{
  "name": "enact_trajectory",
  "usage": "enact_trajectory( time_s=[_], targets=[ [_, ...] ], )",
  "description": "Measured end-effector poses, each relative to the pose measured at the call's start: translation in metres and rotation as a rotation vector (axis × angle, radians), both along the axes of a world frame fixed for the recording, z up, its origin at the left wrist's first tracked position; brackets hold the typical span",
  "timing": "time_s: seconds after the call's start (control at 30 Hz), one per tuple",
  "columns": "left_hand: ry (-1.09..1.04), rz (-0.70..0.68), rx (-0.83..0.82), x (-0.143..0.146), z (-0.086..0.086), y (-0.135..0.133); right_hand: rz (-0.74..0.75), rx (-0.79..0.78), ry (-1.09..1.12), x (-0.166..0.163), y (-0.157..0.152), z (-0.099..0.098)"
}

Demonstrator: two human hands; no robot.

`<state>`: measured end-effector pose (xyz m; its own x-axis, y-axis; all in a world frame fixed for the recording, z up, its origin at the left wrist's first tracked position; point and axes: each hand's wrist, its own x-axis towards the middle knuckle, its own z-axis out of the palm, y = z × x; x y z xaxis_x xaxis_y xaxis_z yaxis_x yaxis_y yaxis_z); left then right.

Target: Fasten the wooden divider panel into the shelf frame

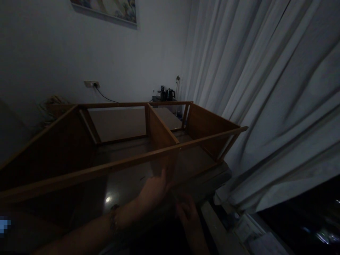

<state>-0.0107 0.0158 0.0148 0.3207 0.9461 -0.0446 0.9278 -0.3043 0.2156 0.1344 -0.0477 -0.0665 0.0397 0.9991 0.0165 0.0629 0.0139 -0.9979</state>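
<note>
A wooden shelf unit (138, 157) lies on its side before me, with rails joining its upright panels. My left hand (155, 187), with a bracelet on the wrist, is at the lower front of the middle panel (163, 127). One of its fingers stretches up against the wood, while the others are partly hidden around the lower edge. Just right of it and lower, my right hand (188, 212) has curled fingers pinched together near that edge. Dim light hides whatever may be between them.
Long pale curtains (255, 88) hang along the right. A dark kettle (170, 94) stands on a small surface by the far wall, which has a socket (91, 84) with a plugged-in cable. Dried plant stems (49, 106) are at the left. Papers or boxes (249, 228) lie low right.
</note>
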Motion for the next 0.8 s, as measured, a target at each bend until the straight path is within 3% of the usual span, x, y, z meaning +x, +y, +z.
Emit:
enact_trajectory(
  time_s=[0.23, 0.37, 0.47, 0.57, 0.67, 0.8],
  targets=[
    [-0.019, -0.021, 0.032, -0.002, -0.008, 0.002, -0.072, -0.089, 0.158, -0.003, -0.001, 0.016],
    [-0.028, 0.005, 0.024, -0.002, -0.015, 0.005, -0.078, -0.065, 0.104, -0.008, 0.000, 0.009],
    [-0.031, 0.002, 0.022, -0.001, -0.012, 0.004, -0.149, 0.063, -0.121, -0.007, 0.000, -0.003],
    [-0.025, -0.010, 0.024, -0.001, -0.006, 0.001, -0.265, 0.340, -0.507, -0.003, -0.001, -0.010],
    [-0.019, 0.001, 0.009, 0.000, -0.003, 0.000, -0.239, 0.555, -0.821, 0.001, -0.002, -0.011],
    [-0.016, 0.007, 0.000, 0.001, -0.006, 0.002, -0.258, 0.642, -0.930, 0.001, -0.003, -0.012]
  ],
)
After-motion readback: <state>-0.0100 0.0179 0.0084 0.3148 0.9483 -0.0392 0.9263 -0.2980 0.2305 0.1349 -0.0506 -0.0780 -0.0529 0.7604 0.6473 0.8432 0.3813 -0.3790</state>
